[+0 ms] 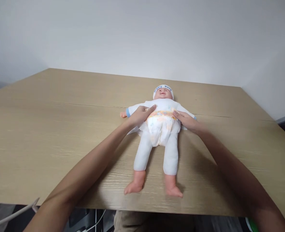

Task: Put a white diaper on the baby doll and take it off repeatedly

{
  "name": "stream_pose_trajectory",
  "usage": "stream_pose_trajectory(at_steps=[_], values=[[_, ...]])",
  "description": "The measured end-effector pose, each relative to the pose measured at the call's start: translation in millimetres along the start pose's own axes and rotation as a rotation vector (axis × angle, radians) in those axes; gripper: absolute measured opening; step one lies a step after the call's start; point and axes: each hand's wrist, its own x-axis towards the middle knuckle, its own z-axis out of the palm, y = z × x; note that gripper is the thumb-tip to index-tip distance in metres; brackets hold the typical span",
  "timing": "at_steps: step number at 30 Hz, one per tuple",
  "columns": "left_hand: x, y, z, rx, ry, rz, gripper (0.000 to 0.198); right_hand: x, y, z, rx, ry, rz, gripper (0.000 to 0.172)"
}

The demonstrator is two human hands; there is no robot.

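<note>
A baby doll (165,104) in white clothes and a white cap lies on its back, its feet pointing toward me. Around its hips is a diaper (160,129) with an orange patterned waistband. My left hand (142,115) grips the diaper at the waist on the left side, thumb lying on top and the other fingers mostly hidden. On the opposite side, my right hand (186,120) is closed on the waistband's edge, thumb and fingers near the doll's arm. White side flaps of the diaper stick out beneath both hands.
The doll rests on a wide wooden table (60,145) with a seam running across it. A pale wall (142,38) rises behind the table. A white cable (14,214) hangs at the lower left, by the table's front edge.
</note>
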Motion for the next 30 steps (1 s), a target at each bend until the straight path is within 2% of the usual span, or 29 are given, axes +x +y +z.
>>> stream_pose_trajectory(at_steps=[2, 6, 8, 10, 14, 17, 20, 24, 30], values=[[-7, 2, 0.7, 0.131, 0.104, 0.094, 0.066, -15, 1, 0, -0.224, 0.095, -0.041, 0.054], [-13, 10, -2.6, 0.491, 0.494, 0.337, 0.038, -41, 13, -6, -0.624, 0.381, -0.124, 0.043], [-17, 15, -2.6, 0.567, 0.585, 0.435, 0.031, -53, 21, -7, -0.724, 0.434, -0.186, 0.035], [-20, 22, 2.2, 0.583, 0.555, 0.535, 0.033, -63, 28, -7, -0.804, 0.417, -0.224, 0.027], [-25, 41, 27.0, 0.632, 0.269, 0.770, 0.036, -71, 37, -7, -0.918, 0.377, -0.208, 0.019], [-25, 54, 47.9, 0.673, 0.117, 0.837, 0.036, -70, 42, -9, -0.896, 0.383, -0.163, 0.019], [-26, 56, 60.0, 0.708, 0.080, 0.787, 0.036, -69, 45, -9, -0.782, 0.421, -0.082, 0.027], [-27, 47, 61.5, 0.733, 0.068, 0.743, 0.032, -70, 43, -8, -0.607, 0.442, 0.034, 0.043], [-23, 42, 60.0, 0.709, 0.056, 0.745, 0.042, -72, 31, -7, -0.452, 0.364, 0.041, 0.052]])
